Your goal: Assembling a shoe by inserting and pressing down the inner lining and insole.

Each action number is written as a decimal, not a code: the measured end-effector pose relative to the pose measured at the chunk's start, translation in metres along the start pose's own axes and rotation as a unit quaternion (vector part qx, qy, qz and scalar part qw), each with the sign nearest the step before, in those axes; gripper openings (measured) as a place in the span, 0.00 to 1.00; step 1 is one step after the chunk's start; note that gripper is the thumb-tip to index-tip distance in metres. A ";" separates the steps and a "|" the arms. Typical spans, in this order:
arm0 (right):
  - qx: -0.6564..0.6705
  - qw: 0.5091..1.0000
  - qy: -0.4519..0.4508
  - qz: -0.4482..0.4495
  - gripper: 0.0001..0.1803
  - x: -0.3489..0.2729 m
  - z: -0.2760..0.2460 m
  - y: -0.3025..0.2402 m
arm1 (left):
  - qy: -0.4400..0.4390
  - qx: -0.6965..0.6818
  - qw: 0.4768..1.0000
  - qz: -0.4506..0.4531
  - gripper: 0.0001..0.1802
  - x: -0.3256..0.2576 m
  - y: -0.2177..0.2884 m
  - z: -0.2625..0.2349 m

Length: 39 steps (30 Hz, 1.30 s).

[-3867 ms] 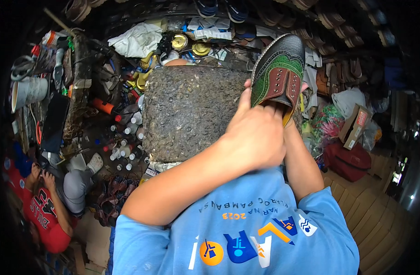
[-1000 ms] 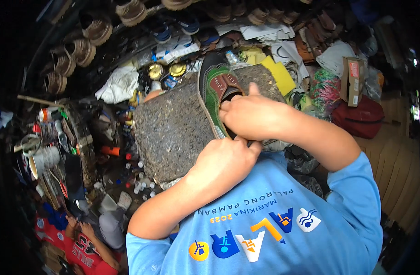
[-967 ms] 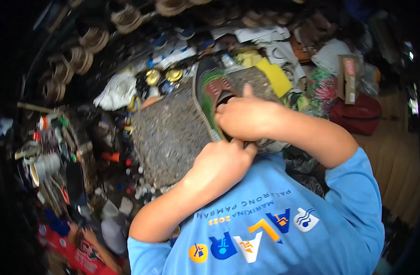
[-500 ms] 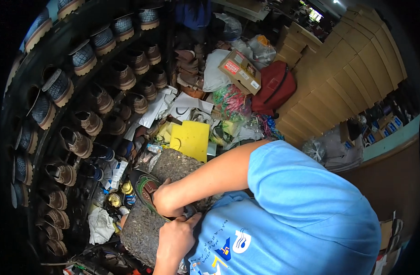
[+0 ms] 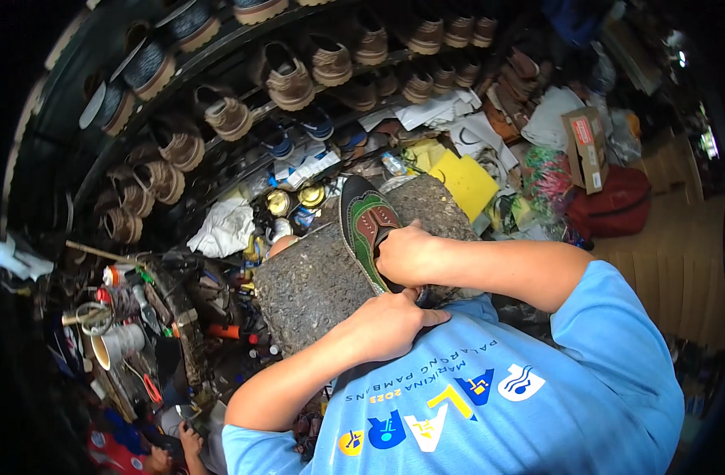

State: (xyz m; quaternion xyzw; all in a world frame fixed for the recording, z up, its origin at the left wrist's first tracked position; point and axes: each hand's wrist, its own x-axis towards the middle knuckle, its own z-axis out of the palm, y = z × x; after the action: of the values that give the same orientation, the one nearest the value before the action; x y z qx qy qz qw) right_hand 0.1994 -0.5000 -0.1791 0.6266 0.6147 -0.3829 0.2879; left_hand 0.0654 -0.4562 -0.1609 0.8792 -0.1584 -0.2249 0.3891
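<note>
A shoe [image 5: 377, 225] in brown, green and black leather lies on a rough dark stone block [image 5: 299, 277], its toe pointing away from me. My right hand [image 5: 406, 255] is at the shoe's opening, its fingers curled down into it and partly hidden inside. At the heel end, close to my shirt, my left hand [image 5: 390, 323] is closed with its fingers pressed together against the shoe. The heel itself is covered by my hands.
Racks of brown shoes [image 5: 287, 79] curve along the far left. Beyond the block lie open tins [image 5: 278, 203], crumpled paper [image 5: 224, 227] and yellow sheets [image 5: 465, 184]. Tools, a white cup [image 5: 113, 347] and another person's hand [image 5: 191, 439] are at lower left. Cardboard boxes [image 5: 679, 277] stand right.
My view has swung left, so the tools and the other person at lower left now show. The shoe stays on the block with both my hands at it.
</note>
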 end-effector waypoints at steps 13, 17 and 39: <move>0.002 0.998 0.060 -0.014 0.19 0.007 0.001 0.003 | 0.085 0.083 0.991 -0.065 0.23 -0.002 0.003 0.021; 0.075 0.983 0.163 -0.028 0.12 -0.007 0.002 0.012 | 0.162 0.096 0.979 -0.079 0.22 -0.011 -0.001 0.027; 0.502 0.578 0.642 -0.041 0.45 -0.007 0.103 -0.006 | 0.342 0.056 0.938 0.017 0.19 -0.039 -0.011 0.060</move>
State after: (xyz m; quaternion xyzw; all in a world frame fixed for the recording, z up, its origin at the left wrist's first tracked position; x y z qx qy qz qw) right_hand 0.1805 -0.5890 -0.2280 0.7272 0.3734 -0.1395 -0.5588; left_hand 0.0025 -0.4680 -0.1945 0.9204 -0.0433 0.1051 0.3741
